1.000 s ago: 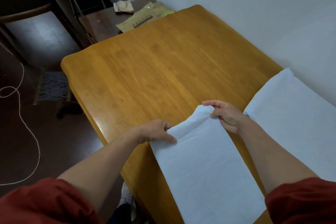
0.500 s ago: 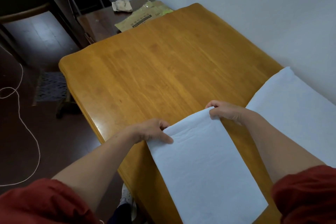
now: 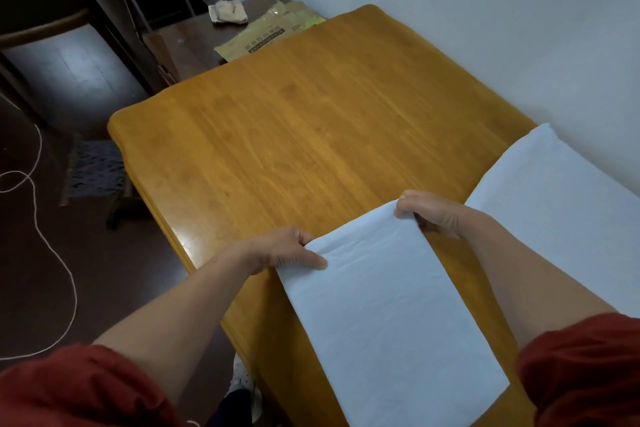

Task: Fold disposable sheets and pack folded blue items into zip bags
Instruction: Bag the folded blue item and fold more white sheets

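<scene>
Pinching its far corners, your left hand [image 3: 287,250] and right hand [image 3: 431,215] each curl onto the sheet [image 3: 381,308] at lower centre, likely to square the fold. It lies flat on the table [image 3: 311,114]; a stack [image 3: 554,204] sits at the right edge, within reach.

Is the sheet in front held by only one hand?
No, the left hand and the right hand each grip a far corner of the sheet.
</scene>
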